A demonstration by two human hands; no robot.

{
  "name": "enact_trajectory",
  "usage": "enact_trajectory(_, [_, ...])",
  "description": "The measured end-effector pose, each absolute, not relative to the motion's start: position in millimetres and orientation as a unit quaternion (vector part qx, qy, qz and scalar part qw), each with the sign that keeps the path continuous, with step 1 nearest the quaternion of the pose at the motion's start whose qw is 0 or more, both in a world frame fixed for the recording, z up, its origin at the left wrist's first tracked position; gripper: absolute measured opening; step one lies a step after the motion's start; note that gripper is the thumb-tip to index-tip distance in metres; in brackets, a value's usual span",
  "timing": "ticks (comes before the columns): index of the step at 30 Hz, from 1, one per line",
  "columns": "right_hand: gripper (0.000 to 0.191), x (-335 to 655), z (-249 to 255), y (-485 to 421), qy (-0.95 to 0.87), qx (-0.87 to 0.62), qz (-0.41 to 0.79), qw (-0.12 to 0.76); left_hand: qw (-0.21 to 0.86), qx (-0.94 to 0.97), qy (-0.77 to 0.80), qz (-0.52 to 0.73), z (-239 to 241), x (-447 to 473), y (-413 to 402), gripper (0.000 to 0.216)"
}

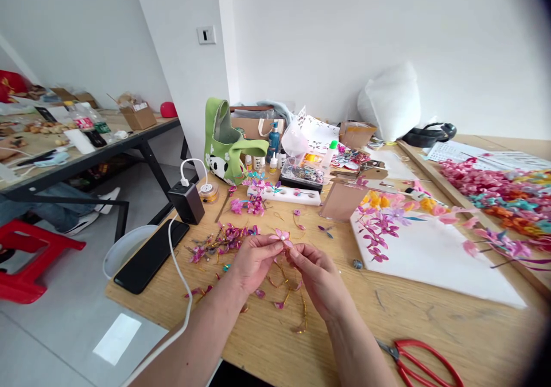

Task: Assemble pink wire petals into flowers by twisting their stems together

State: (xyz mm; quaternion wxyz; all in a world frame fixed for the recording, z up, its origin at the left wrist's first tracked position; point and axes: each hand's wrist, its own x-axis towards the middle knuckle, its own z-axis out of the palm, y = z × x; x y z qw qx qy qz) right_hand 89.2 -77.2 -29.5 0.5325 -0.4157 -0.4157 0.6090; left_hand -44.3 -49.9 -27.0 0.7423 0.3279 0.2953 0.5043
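A small pink artificial flower (pixel 282 235) is pinched between both hands above the middle of the wooden table. My left hand (pixel 257 259) closes its thumb and fingertips on the flower's left side. From the right, my right hand (pixel 314 269) grips it with thumb and forefinger, close to the other fingertips. Thin gold wire stems with pink petals (pixel 279 305) lie beneath and between the hands. Just left of them is a pile of purple-pink wired flowers (pixel 228 239). The flower's stem is mostly hidden by the fingers.
Red-handled scissors (pixel 424 361) lie at the front right. A white foam board (pixel 434 255) bears several flowers. On the left are a black phone (pixel 150 255), a charger block (pixel 186 202) and a white cable crossing my left forearm. A green bag (pixel 228 146) and bottles stand behind.
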Motion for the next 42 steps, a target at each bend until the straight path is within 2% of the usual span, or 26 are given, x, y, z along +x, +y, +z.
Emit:
enact_trajectory(8, [0.022, 93, -33, -76, -0.35, -0.377, 0.693, 0.505, 0.74, 0.342, 0.292, 0.499, -27, -41, -53, 0.011])
enact_trajectory(11, [0.025, 91, -35, -75, -0.361, -0.405, 0.667, 0.512, 0.741, 0.326, 0.296, 0.507, -29, -41, -52, 0.012])
enact_trajectory(14, [0.026, 89, -35, -78, -0.422, -0.483, 0.523, 0.562, 0.736, 0.295, 0.317, 0.52, -30, -41, -49, 0.013])
enact_trajectory(17, [0.017, 84, -33, -82, -0.536, -0.543, 0.263, 0.59, 0.727, 0.268, 0.336, 0.536, -29, -41, -48, 0.016])
enact_trajectory(20, [0.006, 78, -31, -87, -0.64, -0.53, 0.069, 0.553, 0.721, 0.253, 0.341, 0.547, -28, -41, -47, 0.019])
enact_trajectory(23, [0.01, 74, -33, -89, -0.677, -0.534, 0.001, 0.507, 0.717, 0.266, 0.343, 0.545, -28, -40, -48, 0.019])
enact_trajectory(29, [0.011, 73, -38, -88, -0.692, -0.556, -0.026, 0.459, 0.71, 0.294, 0.339, 0.543, -29, -39, -49, 0.015])
enact_trajectory(36, [0.005, 72, -43, -85, -0.677, -0.564, 0.0, 0.472, 0.704, 0.319, 0.326, 0.544, -29, -39, -50, 0.009])
enact_trajectory(42, [0.009, 70, -45, -86, -0.669, -0.587, 0.024, 0.455, 0.707, 0.333, 0.312, 0.541, -32, -38, -51, 0.008])
